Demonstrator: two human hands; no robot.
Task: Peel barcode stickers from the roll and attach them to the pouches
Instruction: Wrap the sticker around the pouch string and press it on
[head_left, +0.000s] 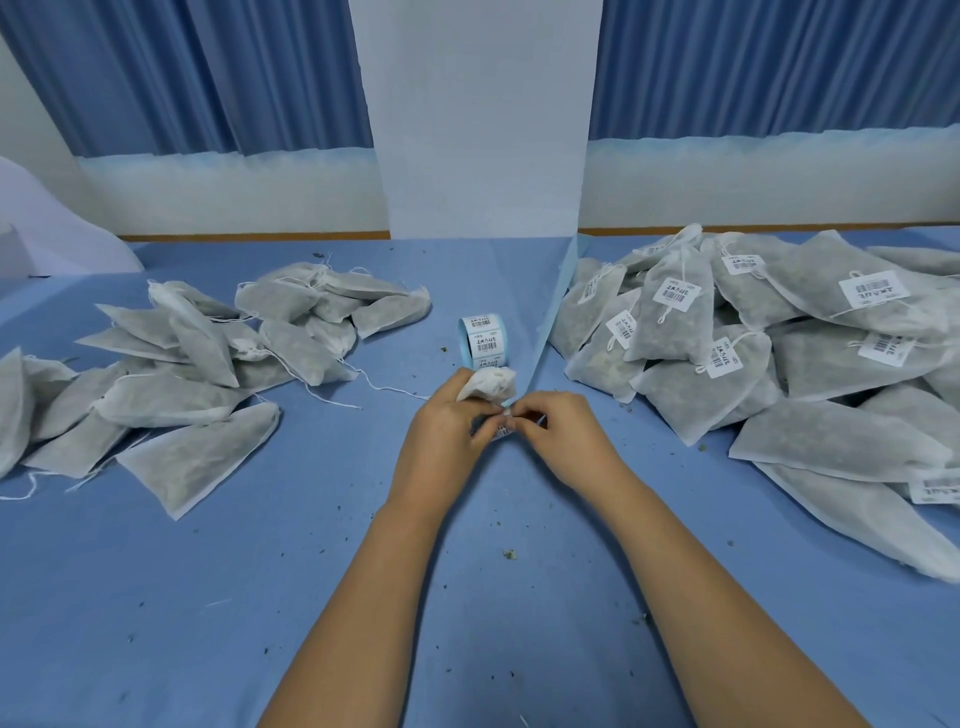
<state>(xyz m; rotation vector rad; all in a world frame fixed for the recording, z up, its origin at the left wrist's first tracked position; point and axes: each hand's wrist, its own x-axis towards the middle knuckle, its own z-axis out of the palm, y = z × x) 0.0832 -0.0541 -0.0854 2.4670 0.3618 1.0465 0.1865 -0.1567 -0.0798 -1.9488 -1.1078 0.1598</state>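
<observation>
A roll of barcode stickers (484, 339) stands on the blue table just beyond my hands. Its blue backing strip (553, 317) runs from my fingers up toward the far wall. My left hand (445, 427) grips a white pouch (488, 383), whose gathered top sticks out above the fingers. My right hand (555, 432) pinches the strip end beside a barcode sticker (503, 431) between both hands. Unlabelled pouches (197, 364) lie heaped on the left. Labelled pouches (753, 343) are piled on the right.
The blue table cloth (260, 597) is scattered with small dark crumbs. A white pillar (483, 130) and blue curtains stand behind the table. A white sheet (47, 228) rests at the far left edge.
</observation>
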